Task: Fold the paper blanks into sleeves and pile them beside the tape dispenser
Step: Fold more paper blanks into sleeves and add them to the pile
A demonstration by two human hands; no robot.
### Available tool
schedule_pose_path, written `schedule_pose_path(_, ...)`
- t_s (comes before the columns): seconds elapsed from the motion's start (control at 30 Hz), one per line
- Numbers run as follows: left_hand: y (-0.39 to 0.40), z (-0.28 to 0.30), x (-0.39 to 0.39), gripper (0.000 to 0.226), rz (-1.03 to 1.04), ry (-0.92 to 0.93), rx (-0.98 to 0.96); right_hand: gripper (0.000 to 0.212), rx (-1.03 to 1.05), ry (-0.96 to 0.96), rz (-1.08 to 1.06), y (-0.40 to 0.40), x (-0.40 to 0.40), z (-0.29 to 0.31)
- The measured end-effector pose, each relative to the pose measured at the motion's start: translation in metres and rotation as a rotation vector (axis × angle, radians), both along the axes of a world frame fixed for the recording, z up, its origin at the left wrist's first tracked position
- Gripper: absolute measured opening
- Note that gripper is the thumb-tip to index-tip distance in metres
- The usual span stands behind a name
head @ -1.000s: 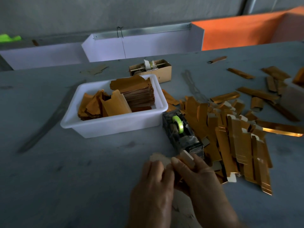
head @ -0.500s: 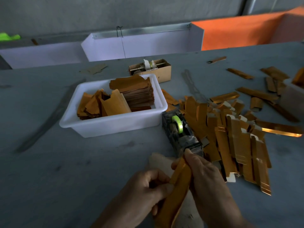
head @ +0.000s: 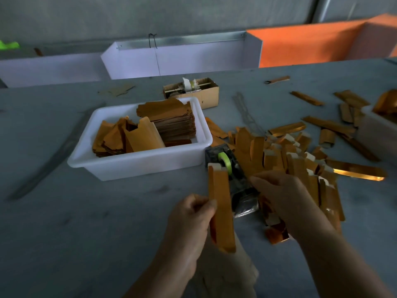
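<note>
Your left hand [head: 191, 214] pinches 1 folded sleeve [head: 221, 209] upright, while your right hand [head: 279, 190] reaches over the dispenser [head: 231, 168].

The sleeve is probably held clear to free the right hand for tape; its fingers curl, but whether they grip anything you cannot tell. The pile [head: 290, 160] lies just right of the dispenser, where finished sleeves go (too many to count). 1 tub [head: 137, 166] holds 2 stacks of blanks [head: 169, 119] on the worktop [head: 75, 222].

Place: a packing workshop, I'd say.
Signs: beyond my fingers, a white tub [head: 137, 166] of blanks [head: 171, 121], long grey worktable [head: 64, 222].
</note>
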State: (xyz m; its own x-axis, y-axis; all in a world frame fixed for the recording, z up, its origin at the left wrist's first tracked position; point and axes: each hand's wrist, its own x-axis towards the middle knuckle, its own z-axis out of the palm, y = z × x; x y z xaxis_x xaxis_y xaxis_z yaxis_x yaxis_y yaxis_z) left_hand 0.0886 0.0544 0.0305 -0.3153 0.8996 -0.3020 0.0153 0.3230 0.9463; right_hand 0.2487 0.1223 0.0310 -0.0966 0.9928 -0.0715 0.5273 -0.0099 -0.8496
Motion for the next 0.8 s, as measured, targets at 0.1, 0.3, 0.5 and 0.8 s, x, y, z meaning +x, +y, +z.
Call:
schedule_pose_path(0.1, 0.007, 0.000, 0.008, 0.019, 0.012, -0.042, 0.030, 0.010, 0.017, -0.109, 0.053, 0.006, -0.002, -0.007)
schedule_pose_path(0.3, 0.013, -0.004, 0.016, 0.018, -0.004, -0.105, 0.044, 0.018, 0.039, -0.184, 0.123, 0.013, -0.006, -0.016)
schedule_pose_path(0.5, 0.012, -0.009, 0.021, 0.019, -0.006, -0.113, 0.052, 0.019, 0.036, -0.110, 0.116, 0.013, -0.009, -0.014)
schedule_pose_path(0.8, 0.010, -0.004, 0.021, 0.016, -0.031, -0.113, 0.049, 0.018, 0.118, 0.155, 0.005, -0.004, -0.012, -0.004)
